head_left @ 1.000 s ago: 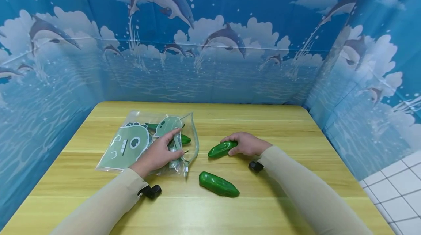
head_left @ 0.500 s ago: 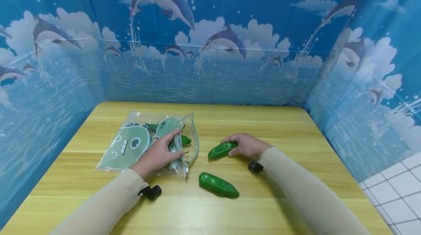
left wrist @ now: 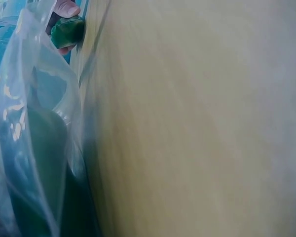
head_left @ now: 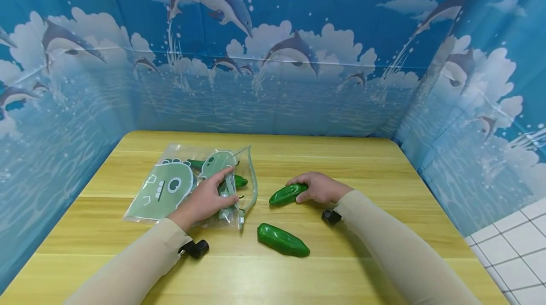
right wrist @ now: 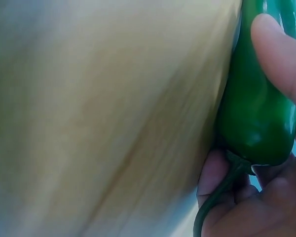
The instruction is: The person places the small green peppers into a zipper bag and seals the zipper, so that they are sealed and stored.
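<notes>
On the left of the table, a clear zip bag [head_left: 164, 196] with green cartoon prints lies flat, its mouth turned right. Green peppers [head_left: 241, 181] show inside it, partly covered by the prints. My left hand [head_left: 204, 202] rests on the bag near its mouth, thumb and index finger spread apart. To the right of the mouth, my right hand [head_left: 320, 188] grips a green pepper [head_left: 285, 195] at its stem end. The right wrist view shows the thumb on this pepper [right wrist: 259, 113], with its stem hanging by the fingers. Another green pepper [head_left: 283, 240] lies in front, touched by neither hand.
The yellow wooden table [head_left: 367, 267] runs back to a blue dolphin-print curtain [head_left: 273, 101], which also hangs at both sides. White floor tiles [head_left: 516, 260] show beyond the right edge. Each wrist carries a small black camera [head_left: 197, 249].
</notes>
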`<control>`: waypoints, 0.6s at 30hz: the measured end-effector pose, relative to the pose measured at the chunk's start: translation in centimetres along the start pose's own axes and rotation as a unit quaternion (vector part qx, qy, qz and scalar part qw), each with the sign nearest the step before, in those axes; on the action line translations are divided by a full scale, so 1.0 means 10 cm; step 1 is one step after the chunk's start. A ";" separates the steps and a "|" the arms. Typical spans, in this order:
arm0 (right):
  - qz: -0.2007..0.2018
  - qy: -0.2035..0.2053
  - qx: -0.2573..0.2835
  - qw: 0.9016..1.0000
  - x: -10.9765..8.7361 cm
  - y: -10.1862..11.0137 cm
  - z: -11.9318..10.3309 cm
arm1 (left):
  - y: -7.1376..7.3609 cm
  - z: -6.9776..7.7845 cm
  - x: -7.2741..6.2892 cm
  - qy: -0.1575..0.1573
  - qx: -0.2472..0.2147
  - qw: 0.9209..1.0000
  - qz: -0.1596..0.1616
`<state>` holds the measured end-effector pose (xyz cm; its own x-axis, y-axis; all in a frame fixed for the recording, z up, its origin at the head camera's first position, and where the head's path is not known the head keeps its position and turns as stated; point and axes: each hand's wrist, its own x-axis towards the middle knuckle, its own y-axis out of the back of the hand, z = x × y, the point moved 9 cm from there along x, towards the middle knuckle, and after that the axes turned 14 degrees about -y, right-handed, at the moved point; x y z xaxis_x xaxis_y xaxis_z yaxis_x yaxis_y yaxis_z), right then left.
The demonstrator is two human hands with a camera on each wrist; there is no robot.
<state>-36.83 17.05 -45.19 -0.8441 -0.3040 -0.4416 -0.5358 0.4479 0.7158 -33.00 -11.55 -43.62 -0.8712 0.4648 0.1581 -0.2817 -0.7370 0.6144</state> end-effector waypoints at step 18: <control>0.049 0.003 -0.036 0.998 -0.09 0.09 -0.15 | -0.01 -0.03 0.00 -0.004 -0.011 1.000 0.008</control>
<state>-36.48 16.47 -43.35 -0.8922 -0.2665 -0.3646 -0.4476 0.4140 0.7926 -33.15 -11.64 -43.91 -0.8722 0.4574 0.1735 -0.2775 -0.7547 0.5945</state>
